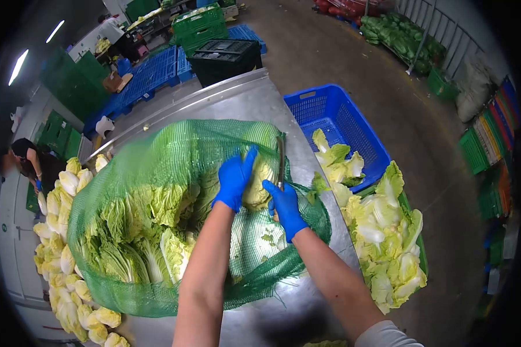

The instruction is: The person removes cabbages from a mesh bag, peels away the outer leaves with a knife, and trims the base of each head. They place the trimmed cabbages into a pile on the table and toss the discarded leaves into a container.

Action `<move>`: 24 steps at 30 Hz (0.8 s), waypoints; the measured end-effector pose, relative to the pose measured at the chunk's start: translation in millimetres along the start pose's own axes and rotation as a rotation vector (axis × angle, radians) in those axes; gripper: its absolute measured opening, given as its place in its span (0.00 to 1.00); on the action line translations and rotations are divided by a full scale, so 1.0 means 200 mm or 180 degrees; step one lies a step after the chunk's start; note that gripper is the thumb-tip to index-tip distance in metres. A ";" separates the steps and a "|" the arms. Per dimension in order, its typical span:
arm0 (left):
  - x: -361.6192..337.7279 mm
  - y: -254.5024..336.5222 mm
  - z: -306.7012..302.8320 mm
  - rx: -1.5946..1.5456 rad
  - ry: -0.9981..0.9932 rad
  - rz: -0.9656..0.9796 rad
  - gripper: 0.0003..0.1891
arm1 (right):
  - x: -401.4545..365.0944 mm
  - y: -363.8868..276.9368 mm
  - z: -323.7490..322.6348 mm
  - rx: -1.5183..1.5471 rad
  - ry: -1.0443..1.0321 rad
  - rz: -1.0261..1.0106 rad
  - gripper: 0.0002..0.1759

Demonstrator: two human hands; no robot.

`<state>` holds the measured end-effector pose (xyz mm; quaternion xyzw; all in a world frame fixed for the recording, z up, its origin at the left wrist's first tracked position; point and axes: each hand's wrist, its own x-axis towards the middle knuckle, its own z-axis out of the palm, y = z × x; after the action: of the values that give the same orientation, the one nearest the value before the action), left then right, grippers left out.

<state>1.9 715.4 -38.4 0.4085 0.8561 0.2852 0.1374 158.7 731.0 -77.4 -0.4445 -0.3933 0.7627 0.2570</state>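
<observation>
- Right hand [286, 209], blue-gloved: the fingers are closed around the handle of a knife [281, 159], whose narrow blade points away from the person, beside a pale cabbage [260, 184].
- Left hand [231, 182], also blue-gloved: the fingers are extended and lie against that same cabbage, on its left side.
- The cabbage sits in the opening of a green mesh bag [142, 147]; leafy cabbages [147, 231] lie in the bag to its left.
- The bag rests on a metal bench [237, 104].
- Along the bench's left edge, pale cabbage heads [63, 248] are piled.
- To the right, loose leaves [388, 237] are heaped beside a blue crate [362, 130], which holds some more.
- Beyond the bench stand a black crate [226, 55], green crates [200, 26] and a blue pallet [156, 72].
- At far left, another person [32, 159] bends forward.
</observation>
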 end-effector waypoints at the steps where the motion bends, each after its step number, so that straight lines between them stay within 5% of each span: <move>1: -0.11 0.05 0.01 0.0013 0.0403 0.0123 0.45 | -0.04 -0.01 -0.01 0.0042 -0.0024 0.0000 0.18; 2: -0.20 0.06 0.01 0.0414 0.0188 -0.0031 0.52 | -0.08 -0.01 -0.02 0.0067 -0.0050 -0.0002 0.18; 7: -0.69 0.00 -0.04 -0.1275 0.0230 -0.0874 0.54 | -0.60 -0.11 -0.06 -0.1108 -0.0114 -0.0559 0.18; 10: -1.07 0.03 -0.18 -0.2493 0.0132 -0.0996 0.49 | -1.00 -0.13 -0.08 -0.1862 -0.0376 -0.1158 0.34; 12: -1.34 0.06 -0.29 -0.2144 0.0417 -0.0787 0.48 | -1.15 0.02 -0.11 -0.0931 -0.0693 -0.1838 0.39; 14: -1.61 0.07 -0.41 -0.2524 0.0275 -0.0721 0.46 | -1.45 -0.06 -0.13 -0.0935 -0.0931 -0.1035 0.37; 16: -1.87 0.16 -0.52 -0.3230 0.0167 -0.0839 0.44 | -1.71 -0.06 -0.14 -0.1595 -0.0910 -0.1617 0.35; 19: -2.26 0.02 -0.56 -0.3116 -0.0044 -0.0707 0.46 | -2.00 0.12 -0.25 -0.1692 -0.1183 -0.1250 0.31; 22: -2.55 -0.19 -0.59 -0.2887 -0.0493 -0.0784 0.48 | -2.21 0.31 -0.35 -0.1888 -0.1683 -0.0443 0.26; 24: -2.67 -0.40 -0.60 -0.2071 -0.0950 -0.0479 0.49 | -2.23 0.53 -0.36 -0.1426 -0.1976 0.0782 0.26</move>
<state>231.8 213.9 10.6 0.3163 0.7188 0.4689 0.4041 428.0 366.5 25.4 -0.2818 -0.5527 0.7812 -0.0703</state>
